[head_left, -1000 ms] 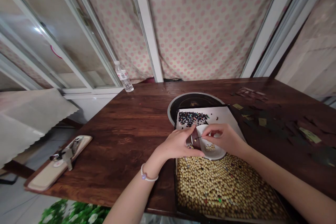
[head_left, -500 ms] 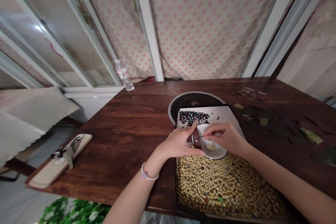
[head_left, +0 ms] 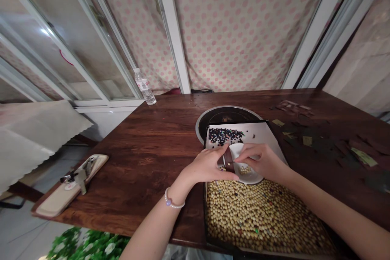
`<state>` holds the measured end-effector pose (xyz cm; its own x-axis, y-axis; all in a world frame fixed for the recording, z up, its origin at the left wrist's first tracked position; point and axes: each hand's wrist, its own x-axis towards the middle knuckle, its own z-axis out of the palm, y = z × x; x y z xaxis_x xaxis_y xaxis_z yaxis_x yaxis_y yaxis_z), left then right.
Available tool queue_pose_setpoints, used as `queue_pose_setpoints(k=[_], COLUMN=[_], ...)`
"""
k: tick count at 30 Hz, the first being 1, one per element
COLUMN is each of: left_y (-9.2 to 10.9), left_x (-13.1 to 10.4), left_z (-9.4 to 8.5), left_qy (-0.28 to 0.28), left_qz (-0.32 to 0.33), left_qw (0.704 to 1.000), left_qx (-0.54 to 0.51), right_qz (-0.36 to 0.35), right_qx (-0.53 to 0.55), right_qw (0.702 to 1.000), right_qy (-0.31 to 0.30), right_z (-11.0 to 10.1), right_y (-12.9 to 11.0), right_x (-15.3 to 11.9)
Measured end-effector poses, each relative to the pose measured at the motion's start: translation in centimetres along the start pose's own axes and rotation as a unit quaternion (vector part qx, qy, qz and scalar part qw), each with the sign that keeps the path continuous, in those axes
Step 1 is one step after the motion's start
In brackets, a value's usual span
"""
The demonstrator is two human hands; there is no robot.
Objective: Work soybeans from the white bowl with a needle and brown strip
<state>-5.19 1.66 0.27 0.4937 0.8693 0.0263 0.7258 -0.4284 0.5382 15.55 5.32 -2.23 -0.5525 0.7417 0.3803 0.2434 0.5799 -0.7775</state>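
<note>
A flat dark brown strip (head_left: 228, 160) is held between the thumb and fingers of my left hand (head_left: 210, 165), over a small white dish (head_left: 254, 177). One pale bead (head_left: 229, 164) shows against the strip. My right hand (head_left: 258, 158) is pinched closed at the strip's right side; the thin dark needle-like tool seen in it earlier is mostly hidden by the fingertips. Several pale beads (head_left: 244, 169) lie in the dish. Under the dish, a black-rimmed tray (head_left: 204, 211) holds a mass of yellowish beads (head_left: 256, 215), with a few coloured ones among them.
Dark beads (head_left: 224, 135) lie at the tray's far end, beside a round black plate (head_left: 202, 124). Brown pieces and yellow labels (head_left: 307, 141) are scattered to the right. A bottle (head_left: 145, 87) stands at the back left; keys (head_left: 81, 178) rest on a pale case (head_left: 57, 201).
The right fingertips have shifted slightly, and the thin dark tool that stuck out toward the strip now barely shows. My left hand holds the strip in nearly the same place.
</note>
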Motion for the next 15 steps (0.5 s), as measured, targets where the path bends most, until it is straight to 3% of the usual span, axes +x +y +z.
queue_pose_setpoints(k=[15], left_y=[0.18], left_x=[0.05], left_z=[-0.16], left_qy=[-0.007], left_qz=[-0.001], left_qw=[1.0], left_qx=[-0.001], right_qz=[-0.021], right_qx=[-0.03], right_qw=[0.999], right_qy=[-0.002], right_z=[-0.12], right_y=[-0.41], right_x=[-0.02])
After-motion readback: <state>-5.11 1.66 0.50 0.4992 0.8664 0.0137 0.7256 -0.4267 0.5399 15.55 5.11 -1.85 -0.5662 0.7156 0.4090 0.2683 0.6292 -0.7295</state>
